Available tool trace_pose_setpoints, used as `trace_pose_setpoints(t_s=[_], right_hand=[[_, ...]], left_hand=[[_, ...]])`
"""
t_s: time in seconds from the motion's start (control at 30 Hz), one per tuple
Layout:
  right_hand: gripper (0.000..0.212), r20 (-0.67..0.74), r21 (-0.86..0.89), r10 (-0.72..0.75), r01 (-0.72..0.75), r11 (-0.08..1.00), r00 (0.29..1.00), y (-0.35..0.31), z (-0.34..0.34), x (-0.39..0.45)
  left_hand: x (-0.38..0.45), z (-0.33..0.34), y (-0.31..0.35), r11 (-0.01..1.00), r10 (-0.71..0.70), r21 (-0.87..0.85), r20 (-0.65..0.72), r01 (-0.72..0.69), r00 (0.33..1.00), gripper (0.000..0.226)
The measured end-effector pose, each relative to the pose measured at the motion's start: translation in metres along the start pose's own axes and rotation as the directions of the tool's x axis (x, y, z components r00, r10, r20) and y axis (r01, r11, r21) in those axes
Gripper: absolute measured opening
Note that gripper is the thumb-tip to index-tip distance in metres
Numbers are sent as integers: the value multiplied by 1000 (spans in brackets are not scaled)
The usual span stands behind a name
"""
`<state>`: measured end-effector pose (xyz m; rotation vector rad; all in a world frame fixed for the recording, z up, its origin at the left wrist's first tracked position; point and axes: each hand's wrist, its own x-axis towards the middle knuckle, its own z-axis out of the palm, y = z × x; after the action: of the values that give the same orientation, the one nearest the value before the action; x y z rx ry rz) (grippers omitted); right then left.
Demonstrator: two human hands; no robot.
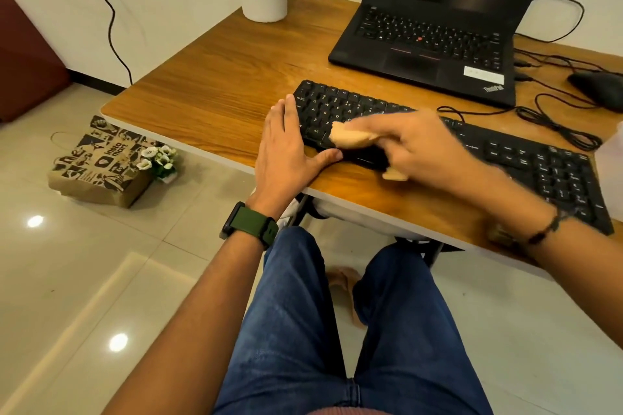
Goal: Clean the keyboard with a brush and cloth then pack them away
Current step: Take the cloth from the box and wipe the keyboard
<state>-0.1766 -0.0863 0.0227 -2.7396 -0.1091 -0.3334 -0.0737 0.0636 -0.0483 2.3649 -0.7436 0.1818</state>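
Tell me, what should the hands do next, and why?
Probably sweep the brush rightward along the keyboard. The right hand holds it over the left-end keys, the left hand steadies that end, and the right-side keys lie beyond the brush.

— Where is your left hand (286, 148)?

— My left arm reaches forward from the lower left, a green-strapped watch (249, 224) on the wrist. The hand lies flat, palm down, fingers straight and together pointing away from me, thumb spread out to the right. It steadies the left end of the keyboard (505, 158).

— And your right hand (428, 151)?

— My right arm comes in from the right edge, a dark bracelet (546, 229) at the wrist. The hand is blurred, so I cannot read each finger. It is held above the keys, fingers pointing left and curled round a pale brush (350, 138) whose ends stick out on both sides of my grip.
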Motion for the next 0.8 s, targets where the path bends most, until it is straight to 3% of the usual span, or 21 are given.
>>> trace_pose_setpoints(t_s=[0.13,0.27,0.53,0.67,0.73,0.8], right_hand=[[46,-192,-142,140,-169,975,971,42,-17,33],[43,-26,-327,215,-211,921,976,51,7,40],[42,43,-133,4,2,991,999,10,14,-25],[43,-158,-34,84,-91,995,984,21,-8,-8],[45,-245,-59,145,-164,985,959,37,-19,12],[46,-247,-156,173,-215,964,953,51,-20,28]], left_hand=[[-2,0,5,996,23,89,24,-25,999,107],[-10,13,25,976,68,205,47,-76,997,105],[-13,27,37,974,102,196,62,-113,993,105],[-14,24,39,972,102,208,61,-113,993,105],[-13,23,41,969,94,222,73,-108,993,106],[-13,24,43,969,86,224,87,-103,993,108]])
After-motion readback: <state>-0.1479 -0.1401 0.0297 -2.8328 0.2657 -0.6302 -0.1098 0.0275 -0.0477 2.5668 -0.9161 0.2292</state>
